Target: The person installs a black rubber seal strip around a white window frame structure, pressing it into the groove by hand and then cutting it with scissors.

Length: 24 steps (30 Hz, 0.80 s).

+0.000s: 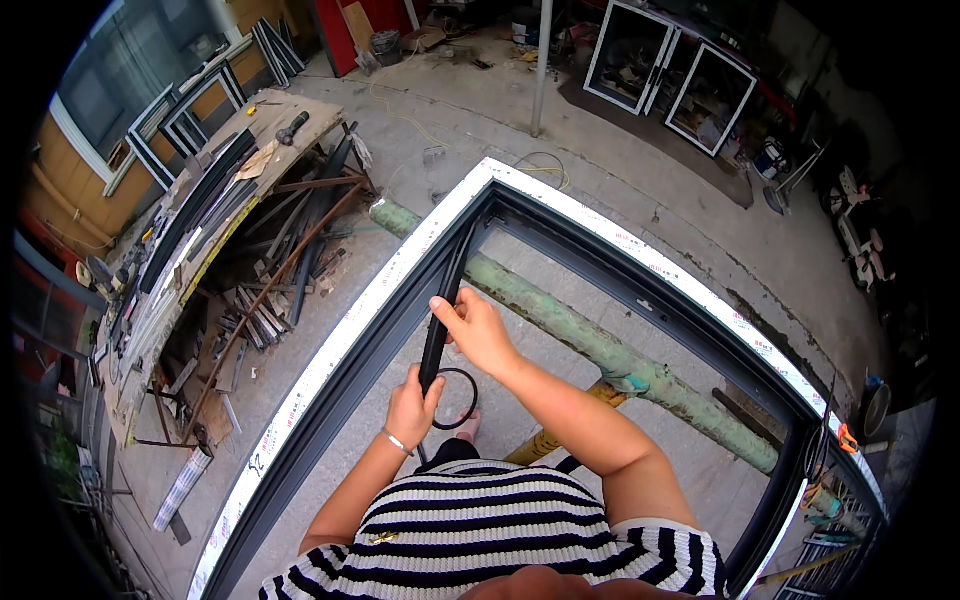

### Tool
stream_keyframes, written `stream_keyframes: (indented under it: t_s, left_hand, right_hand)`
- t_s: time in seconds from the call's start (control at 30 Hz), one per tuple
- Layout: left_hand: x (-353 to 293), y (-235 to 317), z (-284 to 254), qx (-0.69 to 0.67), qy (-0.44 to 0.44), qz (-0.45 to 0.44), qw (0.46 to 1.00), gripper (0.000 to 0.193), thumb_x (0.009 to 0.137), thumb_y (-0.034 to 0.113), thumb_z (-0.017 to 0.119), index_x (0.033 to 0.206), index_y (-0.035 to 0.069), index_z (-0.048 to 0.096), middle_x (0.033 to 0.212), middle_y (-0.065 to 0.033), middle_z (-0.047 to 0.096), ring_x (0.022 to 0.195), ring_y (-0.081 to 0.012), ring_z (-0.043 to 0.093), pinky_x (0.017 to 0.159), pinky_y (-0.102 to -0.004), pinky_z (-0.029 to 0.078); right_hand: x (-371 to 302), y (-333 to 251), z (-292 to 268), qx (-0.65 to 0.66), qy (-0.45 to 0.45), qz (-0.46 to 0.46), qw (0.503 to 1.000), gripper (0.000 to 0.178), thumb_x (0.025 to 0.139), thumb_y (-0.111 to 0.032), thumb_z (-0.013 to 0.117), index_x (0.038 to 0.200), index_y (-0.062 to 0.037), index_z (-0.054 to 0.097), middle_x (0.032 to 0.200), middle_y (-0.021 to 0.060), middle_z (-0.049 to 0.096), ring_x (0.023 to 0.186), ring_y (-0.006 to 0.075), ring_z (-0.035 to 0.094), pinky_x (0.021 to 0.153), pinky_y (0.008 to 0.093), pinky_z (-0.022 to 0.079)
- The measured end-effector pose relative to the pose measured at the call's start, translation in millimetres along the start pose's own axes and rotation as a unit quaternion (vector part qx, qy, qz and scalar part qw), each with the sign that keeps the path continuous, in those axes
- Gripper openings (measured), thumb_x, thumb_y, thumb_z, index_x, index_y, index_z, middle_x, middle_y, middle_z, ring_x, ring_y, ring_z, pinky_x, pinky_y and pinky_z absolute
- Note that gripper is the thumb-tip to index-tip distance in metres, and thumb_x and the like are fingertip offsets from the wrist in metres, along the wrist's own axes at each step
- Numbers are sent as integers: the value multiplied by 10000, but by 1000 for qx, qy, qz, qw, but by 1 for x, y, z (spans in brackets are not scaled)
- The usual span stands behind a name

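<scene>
A large dark grey window frame [385, 290], its outer faces under white printed film, surrounds my arms. A long black strip [433, 352] slants up inside it toward the far corner. My left hand [407, 412] is wrapped round the strip's lower part. Farther up, my right hand [470, 328] grips the same strip between thumb and fingers. A thin black rubber-like loop [458, 428] hangs beside my left hand; where it joins the strip is hidden. How the strip's far end meets the frame is too dark to make out.
A green pipe [560, 320] runs beneath the frame, with a yellow bar [535, 447] near me. To the left stands a cluttered workbench [285, 112] with offcuts below. Orange-handled scissors [848, 438] rest at the frame's right corner. White-edged frames [628, 55] lean at the back.
</scene>
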<state>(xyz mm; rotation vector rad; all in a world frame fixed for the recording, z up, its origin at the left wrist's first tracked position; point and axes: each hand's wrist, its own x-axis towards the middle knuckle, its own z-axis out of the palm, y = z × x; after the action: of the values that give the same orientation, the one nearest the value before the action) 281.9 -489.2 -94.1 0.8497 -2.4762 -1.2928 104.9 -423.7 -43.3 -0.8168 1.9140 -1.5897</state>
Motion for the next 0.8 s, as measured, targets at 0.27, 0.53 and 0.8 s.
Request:
stream_keyframes:
  t_s: [0.27, 0.53, 0.8]
  left_hand:
    - [-55, -14, -19, -156, 21, -4, 988, 387, 943, 231, 704, 1185, -22, 541, 723, -189, 629, 607, -280, 654, 577, -361, 506]
    - [-71, 80, -85, 192, 259, 104, 941, 322, 860, 63, 737, 1173, 15, 680, 868, -153, 698, 667, -237, 640, 628, -300, 500]
    - [-77, 90, -74, 217, 236, 180, 930, 350, 769, 60, 801, 1105, 48, 705, 690, -89, 560, 588, -259, 585, 537, -369, 468]
  right_hand:
    - [10, -10, -17, 224, -145, 94, 959, 375, 1050, -330, 496, 976, 29, 577, 817, 130, 657, 634, 195, 663, 548, 311, 579]
    - [34, -33, -11, 190, -221, 136, 947, 469, 1065, -351, 430, 987, 87, 581, 768, 160, 650, 583, 232, 665, 483, 334, 571]
    - [38, -25, -20, 138, -246, 118, 952, 452, 1068, -354, 422, 1126, 71, 565, 711, 105, 591, 537, 170, 598, 462, 296, 506]
